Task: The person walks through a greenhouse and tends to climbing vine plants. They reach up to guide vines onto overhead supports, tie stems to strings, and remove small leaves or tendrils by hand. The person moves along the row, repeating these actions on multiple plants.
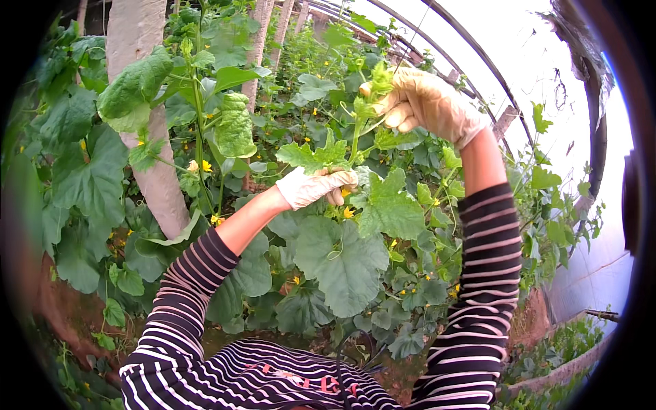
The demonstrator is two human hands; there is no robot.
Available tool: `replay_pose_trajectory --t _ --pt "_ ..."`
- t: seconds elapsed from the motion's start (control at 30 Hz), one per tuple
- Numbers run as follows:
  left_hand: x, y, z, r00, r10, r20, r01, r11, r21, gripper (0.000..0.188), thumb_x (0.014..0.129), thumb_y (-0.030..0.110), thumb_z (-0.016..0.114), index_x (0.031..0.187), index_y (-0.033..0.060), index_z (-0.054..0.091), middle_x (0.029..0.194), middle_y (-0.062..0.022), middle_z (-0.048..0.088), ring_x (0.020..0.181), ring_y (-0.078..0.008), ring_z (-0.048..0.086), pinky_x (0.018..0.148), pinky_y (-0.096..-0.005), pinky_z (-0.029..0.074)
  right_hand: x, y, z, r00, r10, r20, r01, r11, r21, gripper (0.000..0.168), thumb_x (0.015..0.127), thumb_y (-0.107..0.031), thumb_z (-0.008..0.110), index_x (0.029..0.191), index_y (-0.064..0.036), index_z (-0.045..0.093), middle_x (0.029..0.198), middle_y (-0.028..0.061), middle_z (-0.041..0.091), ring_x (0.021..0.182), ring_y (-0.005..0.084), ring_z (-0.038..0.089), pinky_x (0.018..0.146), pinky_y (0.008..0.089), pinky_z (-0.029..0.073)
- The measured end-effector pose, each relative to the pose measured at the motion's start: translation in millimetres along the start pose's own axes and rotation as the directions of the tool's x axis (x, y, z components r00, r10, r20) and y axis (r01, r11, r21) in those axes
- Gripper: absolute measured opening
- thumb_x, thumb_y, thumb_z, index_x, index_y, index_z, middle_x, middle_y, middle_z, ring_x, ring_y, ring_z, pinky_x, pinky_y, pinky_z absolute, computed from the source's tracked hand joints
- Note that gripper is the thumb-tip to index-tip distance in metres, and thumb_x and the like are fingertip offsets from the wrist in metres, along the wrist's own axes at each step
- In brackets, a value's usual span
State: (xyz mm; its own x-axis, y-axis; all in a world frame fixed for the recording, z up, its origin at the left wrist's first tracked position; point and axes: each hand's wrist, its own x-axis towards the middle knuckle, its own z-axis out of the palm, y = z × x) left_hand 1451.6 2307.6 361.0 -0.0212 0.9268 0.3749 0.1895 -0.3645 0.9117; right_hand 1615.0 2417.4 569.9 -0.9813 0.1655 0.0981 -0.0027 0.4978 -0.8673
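My left hand [320, 188], in a pale thin glove, closes around the stem of a leafy vine [356, 141] at about the middle of the view. Higher and to the right, my right hand [428, 105], gloved alike, has its fingers bent around the vine's growing tip [380, 84]; the index fingertip shows on the tip's far side. A thin dark string [416, 32] runs upward from beside the right hand. Where it meets the vine is hidden by the fingers. A lobed leaf [392, 205] and a broader leaf [343, 264] hang below the hands.
A pale slanting post [136, 46] stands at the left, with another vine [197, 97] in front of it. Dense foliage with yellow flowers [348, 212] surrounds the hands. Curved greenhouse ribs [474, 43] and plastic sheeting [584, 287] rise on the right.
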Motion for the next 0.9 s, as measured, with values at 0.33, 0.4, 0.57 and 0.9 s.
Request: replay_pose_trajectory --t 0.33,0.4,0.57,0.9 --pt "-7.5 59.0 -19.0 0.933 -0.216 -0.288 0.317 0.873 0.37 0.039 0.086 0.029 0.059 0.116 0.0042 0.057 0.088 -0.0018 0.063 0.065 -0.0089 0.059 0.06 -0.0231 0.048 1.1 48.2 22.9 0.934 -0.25 -0.256 0.274 0.959 0.065 0.021 0.092 -0.022 0.055 0.105 -0.006 0.056 0.09 0.0027 0.067 0.069 0.0063 0.06 0.056 0.0172 0.041" --pt "-13.7 85.0 -14.6 0.869 0.186 -0.458 0.037 0.899 0.436 0.033 0.088 0.024 0.055 0.114 0.0053 0.055 0.092 -0.0024 0.063 0.07 -0.008 0.057 0.065 -0.022 0.045 1.3 49.8 20.1 0.929 -0.268 -0.256 0.284 0.958 0.028 0.021 0.092 -0.022 0.054 0.106 -0.006 0.056 0.09 0.0026 0.067 0.069 0.0062 0.06 0.055 0.0175 0.04" --pt "-1.0 145.5 32.4 0.797 0.127 -0.591 0.029 0.969 0.247 0.034 0.092 0.032 0.053 0.113 0.0049 0.054 0.082 -0.0091 0.066 0.054 -0.0067 0.052 0.052 -0.0205 0.042 -5.3 58.2 12.4 0.907 -0.372 -0.196 0.381 0.924 0.011 0.024 0.093 -0.019 0.052 0.11 -0.003 0.055 0.09 0.0033 0.066 0.069 0.0068 0.059 0.056 0.0178 0.04" --pt "15.7 137.1 65.0 0.87 0.148 -0.47 0.028 0.937 0.349 0.046 0.088 0.025 0.057 0.125 -0.0011 0.048 0.09 -0.0075 0.067 0.064 -0.0079 0.055 0.062 -0.0213 0.045 -18.9 72.7 -4.9 0.877 -0.469 -0.108 0.474 0.88 0.033 0.026 0.097 -0.011 0.042 0.117 0.001 0.052 0.092 0.0026 0.063 0.075 0.0071 0.058 0.064 0.0202 0.042"
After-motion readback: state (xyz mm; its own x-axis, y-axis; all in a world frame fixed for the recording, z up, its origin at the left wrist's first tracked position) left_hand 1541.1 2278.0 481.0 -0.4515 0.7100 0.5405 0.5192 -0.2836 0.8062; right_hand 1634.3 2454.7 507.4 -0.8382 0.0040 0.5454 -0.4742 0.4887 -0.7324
